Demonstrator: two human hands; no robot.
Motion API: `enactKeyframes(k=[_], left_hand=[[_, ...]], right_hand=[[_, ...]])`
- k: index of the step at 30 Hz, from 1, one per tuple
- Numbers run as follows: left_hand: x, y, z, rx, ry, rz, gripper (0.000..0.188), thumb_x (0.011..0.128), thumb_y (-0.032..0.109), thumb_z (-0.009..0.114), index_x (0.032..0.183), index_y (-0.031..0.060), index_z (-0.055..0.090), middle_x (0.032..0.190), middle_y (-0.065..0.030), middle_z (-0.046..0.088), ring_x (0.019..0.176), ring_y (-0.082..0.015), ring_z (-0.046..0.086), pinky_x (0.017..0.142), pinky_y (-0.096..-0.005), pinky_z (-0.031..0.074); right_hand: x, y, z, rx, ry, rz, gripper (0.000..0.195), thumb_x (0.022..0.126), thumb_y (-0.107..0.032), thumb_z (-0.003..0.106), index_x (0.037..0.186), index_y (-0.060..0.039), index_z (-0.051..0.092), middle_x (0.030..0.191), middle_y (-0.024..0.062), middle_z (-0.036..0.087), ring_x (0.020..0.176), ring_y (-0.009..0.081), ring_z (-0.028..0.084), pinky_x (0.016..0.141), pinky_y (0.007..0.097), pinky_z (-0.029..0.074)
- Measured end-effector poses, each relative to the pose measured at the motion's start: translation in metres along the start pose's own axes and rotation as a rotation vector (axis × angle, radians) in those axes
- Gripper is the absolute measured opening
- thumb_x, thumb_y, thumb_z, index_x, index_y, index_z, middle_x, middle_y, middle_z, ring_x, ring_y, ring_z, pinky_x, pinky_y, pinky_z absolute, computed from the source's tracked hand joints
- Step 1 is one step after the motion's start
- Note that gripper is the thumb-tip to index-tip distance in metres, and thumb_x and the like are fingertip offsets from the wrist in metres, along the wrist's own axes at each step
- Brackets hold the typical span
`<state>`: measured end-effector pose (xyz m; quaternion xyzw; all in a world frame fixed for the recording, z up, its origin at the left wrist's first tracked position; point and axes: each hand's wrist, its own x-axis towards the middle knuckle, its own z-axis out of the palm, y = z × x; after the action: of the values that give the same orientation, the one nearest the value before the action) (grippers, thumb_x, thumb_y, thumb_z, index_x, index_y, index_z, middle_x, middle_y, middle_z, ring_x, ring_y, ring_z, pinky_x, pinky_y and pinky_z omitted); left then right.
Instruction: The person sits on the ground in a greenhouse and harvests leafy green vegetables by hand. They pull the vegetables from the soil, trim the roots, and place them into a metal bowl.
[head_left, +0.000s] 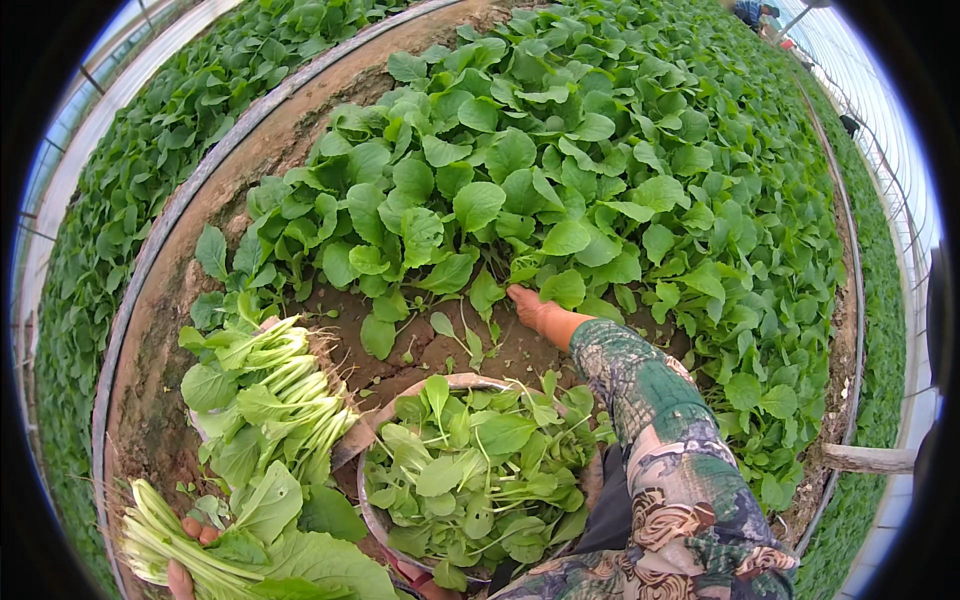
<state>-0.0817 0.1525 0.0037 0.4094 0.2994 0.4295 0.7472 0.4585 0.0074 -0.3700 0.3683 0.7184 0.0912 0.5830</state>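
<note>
My left hand (199, 531) is at the lower left, closed around a bunch of pulled leafy greens (161, 536). The pale stems and fine roots point left, and the broad leaves spread right. Farther forward, my right hand (536, 309) reaches low into the front edge of the growing leafy greens (480, 206). Leaves cover its fingertips, so whether they grip a stem is hidden. Between my arms stands a round basin (365, 499) filled with loose leaves and small plants (472, 480). A stack of harvested greens (285, 382) lies left of it, roots toward the right.
Bare soil (420, 337) runs between the basin and the standing plants. A grey hose or pipe (161, 225) curves along the bed's left side. On the right, a wooden stick (870, 458) juts in beside another pipe (855, 300). A person (750, 11) is far off at the upper right.
</note>
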Motion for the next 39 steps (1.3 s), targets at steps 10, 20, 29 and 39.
enactKeyframes(k=[10,20,29,39], left_hand=[[0.001,-0.011,0.032,-0.054,0.075,-0.026,0.05,0.1,0.024,0.049,0.141,-0.0009,0.033,0.121,-0.0151,0.052,0.109,-0.0215,0.057,0.089,-0.0381,0.058],[-0.002,-0.015,0.047,-0.058,0.084,-0.023,0.046,0.1,0.024,0.05,0.136,-0.001,0.036,0.117,-0.0131,0.052,0.108,-0.0201,0.055,0.088,-0.0369,0.057],[-0.004,-0.014,0.051,0.001,0.109,0.009,0.047,0.099,0.025,0.05,0.137,0.0005,0.038,0.114,-0.0116,0.053,0.105,-0.0191,0.057,0.085,-0.0346,0.058],[-0.003,-0.01,0.041,-0.056,0.098,-0.064,0.046,0.101,0.025,0.047,0.137,-0.0018,0.037,0.119,-0.0116,0.051,0.109,-0.0193,0.054,0.086,-0.0385,0.058]], right_hand=[[0.046,-0.057,0.092,0.741,-0.223,0.493,0.045,0.093,-0.024,0.054,0.136,-0.0122,0.058,0.151,0.0034,0.043,0.14,0.0266,0.038,0.11,0.0474,0.033],[-0.102,0.038,-0.084,0.918,-0.142,0.08,0.02,0.085,-0.021,0.065,0.101,-0.0126,0.075,0.12,0.0036,0.068,0.115,0.0211,0.063,0.077,0.0435,0.055],[-0.03,0.037,-0.076,0.519,0.224,0.348,0.021,0.082,-0.028,0.063,0.091,-0.0157,0.077,0.096,0.0051,0.067,0.095,0.0285,0.055,0.072,0.0434,0.041],[-0.004,0.047,-0.038,0.89,-0.082,0.4,0.024,0.091,-0.023,0.059,0.108,-0.0183,0.075,0.113,0.0014,0.071,0.107,0.0272,0.064,0.082,0.0517,0.046]])
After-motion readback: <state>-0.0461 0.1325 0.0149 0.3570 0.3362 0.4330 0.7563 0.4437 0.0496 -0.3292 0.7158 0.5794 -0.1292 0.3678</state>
